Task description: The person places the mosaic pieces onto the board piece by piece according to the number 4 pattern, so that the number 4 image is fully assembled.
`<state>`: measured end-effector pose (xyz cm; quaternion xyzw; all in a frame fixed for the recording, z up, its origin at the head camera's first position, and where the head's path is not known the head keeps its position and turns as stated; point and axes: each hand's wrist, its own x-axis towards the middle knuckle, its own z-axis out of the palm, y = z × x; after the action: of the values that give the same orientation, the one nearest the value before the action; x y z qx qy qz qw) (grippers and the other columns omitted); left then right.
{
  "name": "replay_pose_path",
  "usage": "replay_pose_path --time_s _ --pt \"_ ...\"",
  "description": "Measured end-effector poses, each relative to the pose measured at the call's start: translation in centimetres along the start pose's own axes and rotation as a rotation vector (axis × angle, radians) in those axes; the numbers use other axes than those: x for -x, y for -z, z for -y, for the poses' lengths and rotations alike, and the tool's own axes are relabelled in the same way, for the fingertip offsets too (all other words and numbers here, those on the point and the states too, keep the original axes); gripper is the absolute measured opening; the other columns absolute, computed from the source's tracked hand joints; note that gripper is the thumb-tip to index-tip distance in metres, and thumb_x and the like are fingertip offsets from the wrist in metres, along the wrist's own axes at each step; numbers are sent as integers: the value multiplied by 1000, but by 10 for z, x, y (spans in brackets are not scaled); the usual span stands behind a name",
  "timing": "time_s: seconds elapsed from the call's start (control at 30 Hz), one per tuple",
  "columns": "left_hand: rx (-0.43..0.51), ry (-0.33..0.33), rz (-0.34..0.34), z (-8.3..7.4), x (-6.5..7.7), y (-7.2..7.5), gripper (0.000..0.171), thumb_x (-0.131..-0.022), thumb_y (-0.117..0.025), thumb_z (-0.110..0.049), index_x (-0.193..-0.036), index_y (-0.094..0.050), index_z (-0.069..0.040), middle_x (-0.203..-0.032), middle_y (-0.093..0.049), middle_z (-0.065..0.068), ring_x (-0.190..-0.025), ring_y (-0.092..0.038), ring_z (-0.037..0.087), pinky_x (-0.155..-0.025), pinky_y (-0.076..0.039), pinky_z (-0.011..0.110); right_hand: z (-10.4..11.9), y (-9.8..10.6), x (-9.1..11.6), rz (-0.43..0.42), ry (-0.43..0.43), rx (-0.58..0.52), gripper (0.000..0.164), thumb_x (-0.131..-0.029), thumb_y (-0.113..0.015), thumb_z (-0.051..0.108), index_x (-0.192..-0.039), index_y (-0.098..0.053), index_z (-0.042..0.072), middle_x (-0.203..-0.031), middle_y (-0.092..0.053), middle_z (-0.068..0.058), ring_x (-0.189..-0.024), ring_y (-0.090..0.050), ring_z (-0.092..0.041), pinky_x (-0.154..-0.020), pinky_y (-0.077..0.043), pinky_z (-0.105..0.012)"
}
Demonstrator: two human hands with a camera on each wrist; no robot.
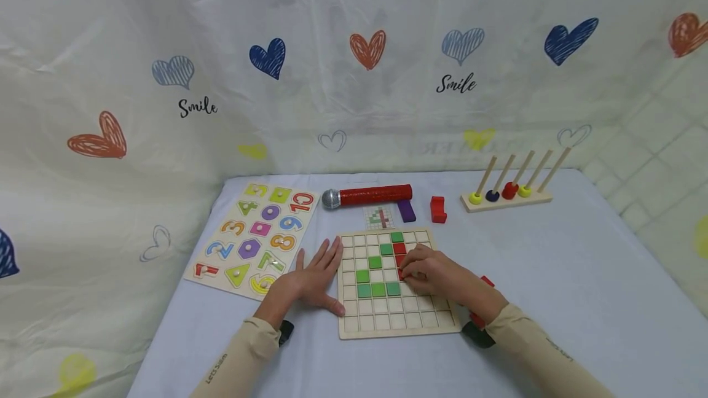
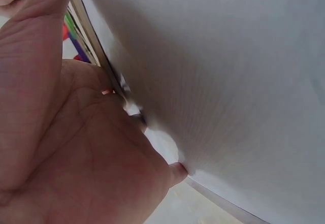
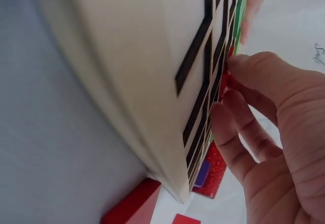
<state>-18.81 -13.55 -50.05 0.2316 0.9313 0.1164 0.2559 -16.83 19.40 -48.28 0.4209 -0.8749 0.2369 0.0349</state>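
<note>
A wooden grid board (image 1: 406, 322) lies flat on the table, with several green tiles (image 1: 378, 289) and a column of red tiles (image 1: 399, 248) in its squares. My left hand (image 1: 313, 281) is spread along the board's left side, its thumb at the lower edge and fingertips near the top corner. Over the right half of the board, my right hand (image 1: 439, 272) pinches a red tile (image 3: 226, 76) with thumb and fingertips, right at the grid surface. The hand hides part of that tile and the squares beneath it.
A number puzzle board (image 1: 251, 244) lies on the left. Behind the grid are a red microphone (image 1: 376, 195), a pattern card (image 1: 378, 217), a purple block (image 1: 407, 211) and a red block (image 1: 438, 209). A peg stacker (image 1: 507, 201) stands back right. More red pieces lie partly hidden under the right forearm.
</note>
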Motion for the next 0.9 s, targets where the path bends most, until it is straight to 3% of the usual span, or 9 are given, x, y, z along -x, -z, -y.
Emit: replay_pose_path --time_s 0.33,0.67,0.9 --pt "-12 -2 -1 2 -2 -2 146 -77 -86 -70 -173 11 -18 -181 23 -2 -168 23 26 -128 15 74 0 3 10 -14 49 12 17 -91 -84 2 -107 -81 6 -119 -73 -9 -111 -65 -24 -89 -65 -31" --pt "-15 -22 10 0 2 2 147 -76 -84 -73 -173 11 -16 -181 21 0 -169 21 29 -128 13 76 1 15 27 29 -57 11 25 -93 -84 12 -118 -82 12 -126 -70 -7 -115 -64 -21 -93 -65 -32" --pt "4 -9 13 0 2 2 147 -77 -86 -71 -172 12 -17 -181 22 -1 -168 23 26 -128 15 74 0 23 43 -15 -23 50 27 -87 -88 6 -113 -82 10 -122 -72 -8 -112 -65 -23 -88 -66 -32"
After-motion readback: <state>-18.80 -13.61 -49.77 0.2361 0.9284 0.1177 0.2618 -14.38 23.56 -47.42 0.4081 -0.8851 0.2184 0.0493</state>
